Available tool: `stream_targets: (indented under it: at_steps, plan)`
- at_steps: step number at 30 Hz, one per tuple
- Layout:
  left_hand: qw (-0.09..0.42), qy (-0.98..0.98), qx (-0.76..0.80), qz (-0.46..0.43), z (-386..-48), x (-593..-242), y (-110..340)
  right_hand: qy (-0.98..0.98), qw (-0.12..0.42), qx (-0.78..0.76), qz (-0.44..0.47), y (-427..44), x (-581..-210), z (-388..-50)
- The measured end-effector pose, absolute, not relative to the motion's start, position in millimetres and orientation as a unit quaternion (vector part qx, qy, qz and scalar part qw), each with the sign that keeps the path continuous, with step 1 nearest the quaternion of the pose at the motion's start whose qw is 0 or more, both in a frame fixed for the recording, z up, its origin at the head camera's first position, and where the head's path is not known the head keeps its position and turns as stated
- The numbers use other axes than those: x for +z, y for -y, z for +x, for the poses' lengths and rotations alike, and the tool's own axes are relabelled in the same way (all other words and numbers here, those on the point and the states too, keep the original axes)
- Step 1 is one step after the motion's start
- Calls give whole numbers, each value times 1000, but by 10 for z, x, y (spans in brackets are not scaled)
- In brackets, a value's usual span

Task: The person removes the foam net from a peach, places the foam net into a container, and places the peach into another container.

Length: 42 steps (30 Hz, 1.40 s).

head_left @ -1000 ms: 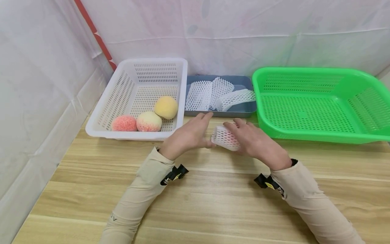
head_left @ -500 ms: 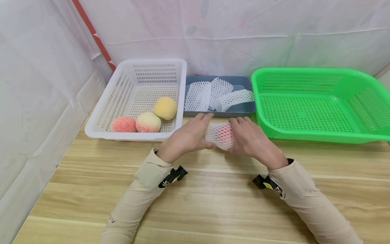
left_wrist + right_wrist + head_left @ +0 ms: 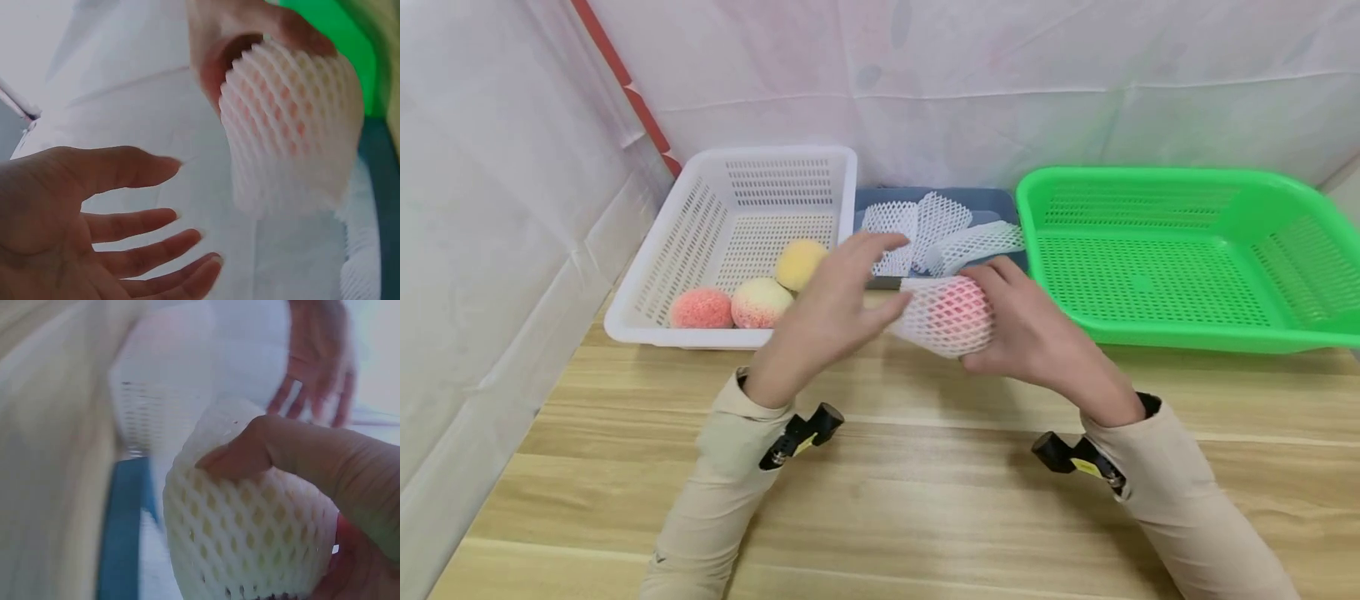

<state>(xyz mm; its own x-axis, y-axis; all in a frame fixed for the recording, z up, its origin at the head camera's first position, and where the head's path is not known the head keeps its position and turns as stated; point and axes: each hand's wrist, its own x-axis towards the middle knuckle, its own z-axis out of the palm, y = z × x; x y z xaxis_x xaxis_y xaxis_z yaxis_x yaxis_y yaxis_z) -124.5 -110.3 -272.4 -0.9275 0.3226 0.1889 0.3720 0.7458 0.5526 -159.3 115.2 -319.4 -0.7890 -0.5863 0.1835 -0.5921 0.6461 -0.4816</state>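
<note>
My right hand [image 3: 1026, 333] grips a pink peach [image 3: 961, 312] wrapped in a white foam net sleeve [image 3: 925, 321], above the wooden table. In the right wrist view the thumb presses on the net's mesh [image 3: 250, 519]. My left hand [image 3: 823, 321] is to the left of the sleeve's loose end. Its fingers are spread and hold nothing, and the left wrist view shows a gap between the left hand [image 3: 106, 231] and the netted peach [image 3: 287, 125]. The peach's far side is hidden by the right palm.
At the left, a white basket [image 3: 643, 292] holds a red, a cream-and-red and a yellow peach-like fruit. A blue-grey tray [image 3: 992, 198] with several foam nets [image 3: 943, 221] stands behind the hands. A green basket [image 3: 1150, 333] stands at right on the wooden table [image 3: 917, 500].
First the sleeve's loose end was by the left hand's fingers. Now the left hand has drawn back left, and the right hand has lifted and turned the netted peach more into view.
</note>
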Motion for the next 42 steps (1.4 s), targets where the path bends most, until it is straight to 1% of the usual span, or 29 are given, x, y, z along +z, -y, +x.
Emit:
stream_targets:
  at_steps: [1, 3, 4, 6, 9, 12, 17, 21, 24, 28, 34, 42]
  plan:
    - [64, 927, -318, -189, -1242, -2700, 1153, 902, 1, 286, 322, -1171, -3149, -1588]
    - [105, 914, -342, -190, -1236, -2661, 1249, 893, 11, 313, 323, -1209, -3061, -1590]
    - [119, 908, -354, -189, -1233, -2643, 1288, 889, 19, 324, 322, -1230, -3017, -1591]
    - [131, 900, -372, -184, -1228, -2609, 1340, 883, 39, 340, 321, -1265, -2928, -1596]
    - [124, 894, -386, -191, -1222, -2584, 1341, 875, 69, 356, 320, -1300, -2814, -1607]
    - [118, 886, -396, -211, -1224, -2592, 1286, 869, 81, 369, 321, -1330, -2745, -1600]
    - [139, 868, -415, -235, -1235, -2606, 1237, 862, 80, 363, 344, -1349, -2712, -1605]
    - [153, 865, -425, -217, -1249, -2599, 1266, 843, 82, 383, 369, -1351, -2703, -1618]
    - [144, 867, -430, -206, -1260, -2593, 1276, 832, 83, 394, 382, -1368, -2696, -1617]
    - [131, 864, -431, -226, -1276, -2592, 1263, 830, 84, 386, 394, -1387, -2696, -1623]
    - [139, 850, -442, -250, -1304, -2605, 1260, 824, 97, 381, 408, -1397, -2687, -1638]
    - [146, 790, -530, -271, -1297, -2615, 1230, 819, 92, 378, 421, -1359, -2672, -1638]
